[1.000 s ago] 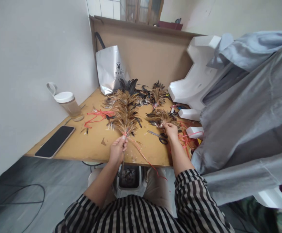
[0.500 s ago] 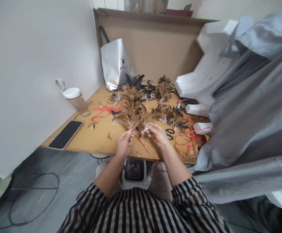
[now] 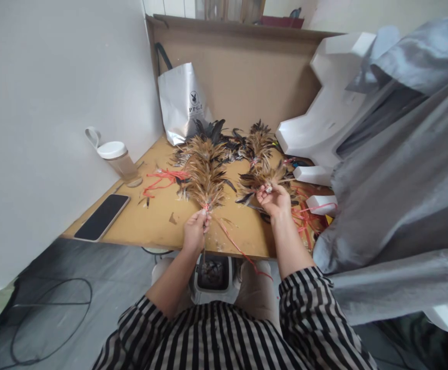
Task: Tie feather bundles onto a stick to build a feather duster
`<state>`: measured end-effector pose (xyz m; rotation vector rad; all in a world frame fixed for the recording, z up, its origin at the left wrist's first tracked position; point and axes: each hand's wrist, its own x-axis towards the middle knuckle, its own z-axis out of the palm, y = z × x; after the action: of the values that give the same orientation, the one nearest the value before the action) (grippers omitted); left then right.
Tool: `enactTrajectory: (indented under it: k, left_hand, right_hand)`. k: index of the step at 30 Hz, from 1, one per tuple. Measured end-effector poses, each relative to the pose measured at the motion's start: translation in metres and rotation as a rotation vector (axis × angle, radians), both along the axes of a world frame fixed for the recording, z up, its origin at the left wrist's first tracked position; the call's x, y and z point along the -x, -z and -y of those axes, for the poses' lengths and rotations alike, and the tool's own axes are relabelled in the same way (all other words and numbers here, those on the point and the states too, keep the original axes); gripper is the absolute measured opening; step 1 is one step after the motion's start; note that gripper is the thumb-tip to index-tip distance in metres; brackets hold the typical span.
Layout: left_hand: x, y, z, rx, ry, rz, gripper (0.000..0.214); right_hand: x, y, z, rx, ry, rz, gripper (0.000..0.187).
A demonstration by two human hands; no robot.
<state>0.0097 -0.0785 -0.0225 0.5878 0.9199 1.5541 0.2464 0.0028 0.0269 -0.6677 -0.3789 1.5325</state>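
My left hand (image 3: pixel 195 234) is closed round the tied base of a long brown feather bundle (image 3: pixel 204 174) that lies on the wooden table (image 3: pixel 158 226). A red string (image 3: pixel 239 249) trails from that base over the table's front edge. My right hand (image 3: pixel 275 200) is closed on the quill ends of a smaller tuft of brown feathers (image 3: pixel 260 177), held just above the table, a hand's width right of the big bundle. More feather bundles (image 3: pixel 258 141) lie further back. Scissors sit under my right hand, mostly hidden.
A black phone (image 3: pixel 103 217) and a clear bottle with a white lid (image 3: pixel 118 162) are at the left. A silver bag (image 3: pixel 183 103) leans on the back board. Red strings (image 3: pixel 304 221) and white foam blocks (image 3: pixel 320 133) are at the right, beside grey cloth (image 3: pixel 401 180). A bin (image 3: pixel 212 272) stands below.
My right hand has moved away from the big bundle's base to the right and now holds a smaller tuft. My left hand has kept its grip.
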Motion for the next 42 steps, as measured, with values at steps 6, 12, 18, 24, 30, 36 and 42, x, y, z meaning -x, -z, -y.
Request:
enactTrajectory:
  k: [6, 12, 18, 24, 30, 36, 42]
  left_hand:
    - [-0.001, 0.000, -0.001, 0.010, -0.007, -0.014, 0.030]
    - [-0.002, -0.001, -0.001, 0.020, -0.024, -0.020, 0.029]
    - [-0.003, -0.003, -0.003, 0.038, -0.045, -0.015, 0.031]
    - [-0.004, -0.004, -0.003, 0.056, -0.063, -0.020, 0.030]
    - [-0.005, -0.006, 0.000, 0.050, -0.051, -0.022, 0.031]
    - [-0.007, -0.008, 0.001, 0.036, -0.041, -0.014, 0.030]
    - [-0.007, -0.006, 0.000, 0.052, -0.047, -0.012, 0.031]
  right_hand:
    - [0.011, -0.018, -0.015, 0.009, -0.029, 0.098, 0.011]
    - [0.068, -0.027, -0.011, -0.168, -0.203, 0.364, 0.035]
    - [0.083, -0.006, -0.006, -0.305, -0.520, 0.400, 0.036]
    - [0.076, -0.004, 0.007, -0.437, -0.692, 0.592, 0.031]
    - [0.094, -0.001, 0.016, -0.492, -0.683, 0.710, 0.024]
    - [0.110, 0.013, 0.016, -0.406, -0.612, 0.776, 0.026]
    - [0.117, 0.020, 0.015, -0.343, -0.564, 0.786, 0.031]
